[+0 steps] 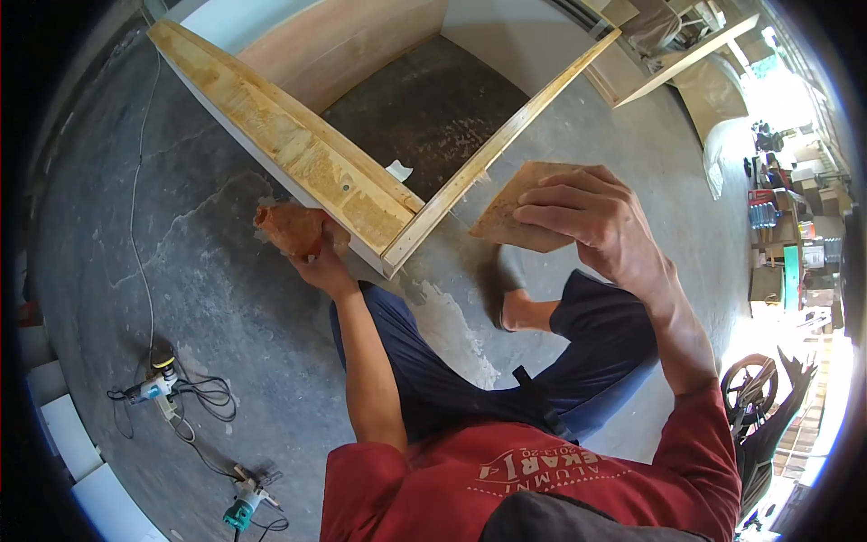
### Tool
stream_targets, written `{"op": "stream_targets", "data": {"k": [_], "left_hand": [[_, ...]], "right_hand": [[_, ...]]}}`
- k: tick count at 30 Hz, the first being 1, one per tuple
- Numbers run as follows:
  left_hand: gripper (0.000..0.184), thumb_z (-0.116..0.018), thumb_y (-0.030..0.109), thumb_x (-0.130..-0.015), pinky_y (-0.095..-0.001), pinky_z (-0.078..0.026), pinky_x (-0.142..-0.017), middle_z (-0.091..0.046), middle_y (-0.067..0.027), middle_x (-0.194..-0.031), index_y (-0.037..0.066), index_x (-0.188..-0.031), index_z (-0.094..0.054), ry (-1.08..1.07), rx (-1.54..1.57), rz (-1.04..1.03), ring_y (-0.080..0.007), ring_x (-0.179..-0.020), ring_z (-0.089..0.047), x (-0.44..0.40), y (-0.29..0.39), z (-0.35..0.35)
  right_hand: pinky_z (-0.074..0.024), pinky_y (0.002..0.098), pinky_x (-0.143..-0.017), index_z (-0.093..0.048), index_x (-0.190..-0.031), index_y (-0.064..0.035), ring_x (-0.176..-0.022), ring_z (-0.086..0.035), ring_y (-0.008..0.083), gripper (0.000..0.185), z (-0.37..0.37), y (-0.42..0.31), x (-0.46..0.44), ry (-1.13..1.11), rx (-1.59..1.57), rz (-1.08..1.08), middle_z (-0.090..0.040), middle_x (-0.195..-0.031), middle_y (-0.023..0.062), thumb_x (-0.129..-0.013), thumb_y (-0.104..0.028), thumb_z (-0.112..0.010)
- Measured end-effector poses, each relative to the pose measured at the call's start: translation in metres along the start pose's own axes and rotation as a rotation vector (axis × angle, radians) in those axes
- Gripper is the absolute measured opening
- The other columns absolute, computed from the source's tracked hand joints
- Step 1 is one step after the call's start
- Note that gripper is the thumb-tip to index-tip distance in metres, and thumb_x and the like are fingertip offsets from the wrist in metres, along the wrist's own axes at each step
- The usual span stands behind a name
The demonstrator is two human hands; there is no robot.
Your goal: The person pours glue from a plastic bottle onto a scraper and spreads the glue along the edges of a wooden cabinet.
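My left hand [323, 266] is wrapped round a crumpled orange-brown lump [291, 228], perhaps a glue bag or can, beside the frame's near corner. In my right hand [591, 217] is a thin, flat brown piece [519, 210], gripped between fingers and thumb, to the right of that corner. The wooden frame [298, 149] has a wide board with yellowish smears on its left and a narrow strip [506, 135] on its right. The two meet in a corner just ahead of my knees. A small white scrap [398, 170] lies by the inner edge.
Two corded power tools [155, 387] [244, 508] lie on the concrete floor at the lower left, with a cable [137, 208] running up from them. My bare foot [515, 310] is below the frame. Shelves of goods and a bicycle wheel [750, 384] stand at the right.
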State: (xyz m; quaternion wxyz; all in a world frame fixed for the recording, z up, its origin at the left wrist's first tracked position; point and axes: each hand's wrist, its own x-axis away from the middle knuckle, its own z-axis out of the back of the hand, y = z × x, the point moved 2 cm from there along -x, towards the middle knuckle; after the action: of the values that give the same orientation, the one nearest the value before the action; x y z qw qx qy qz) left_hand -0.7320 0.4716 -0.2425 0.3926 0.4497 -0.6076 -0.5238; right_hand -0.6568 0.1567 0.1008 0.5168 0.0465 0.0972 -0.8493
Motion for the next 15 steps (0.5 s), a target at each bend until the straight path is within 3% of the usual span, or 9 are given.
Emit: {"op": "stream_targets", "data": {"k": [6,13,15], "left_hand": [[0.072,-0.090,0.006,-0.082,-0.0374,-0.055,-0.103,-0.067,-0.0154,-0.135,-0.003,-0.144,-0.056,0.014,0.147,0.047,-0.0246,-0.119,-0.067,-0.007,-0.013,0.014],[0.068,-0.082,0.001,-0.088,-0.0419,-0.055,-0.108,-0.062,-0.0149,-0.142,-0.003,-0.147,-0.050,-0.036,0.248,0.105,-0.0284,-0.127,-0.064,-0.004,0.000,0.020],[0.067,-0.081,0.001,-0.089,-0.0427,-0.053,-0.111,-0.061,-0.0157,-0.145,-0.003,-0.148,-0.050,-0.009,0.132,0.169,-0.0283,-0.129,-0.063,0.000,0.006,0.017]], "right_hand": [[-0.0556,0.0433,-0.102,-0.080,-0.123,-0.0135,-0.124,-0.070,0.0265,0.058,-0.007,0.030,-0.010,0.213,0.115,-0.040,-0.078,-0.124,0.0041,-0.071,0.011,-0.070],[-0.0550,0.0432,-0.104,-0.079,-0.125,-0.0133,-0.126,-0.069,0.0267,0.059,-0.014,0.049,-0.017,0.178,0.099,0.012,-0.077,-0.127,0.0035,-0.073,0.012,-0.069],[-0.0549,0.0431,-0.104,-0.079,-0.124,-0.0130,-0.125,-0.069,0.0266,0.059,-0.017,0.048,-0.017,0.172,0.085,0.009,-0.077,-0.128,0.0039,-0.072,0.012,-0.070]]}}
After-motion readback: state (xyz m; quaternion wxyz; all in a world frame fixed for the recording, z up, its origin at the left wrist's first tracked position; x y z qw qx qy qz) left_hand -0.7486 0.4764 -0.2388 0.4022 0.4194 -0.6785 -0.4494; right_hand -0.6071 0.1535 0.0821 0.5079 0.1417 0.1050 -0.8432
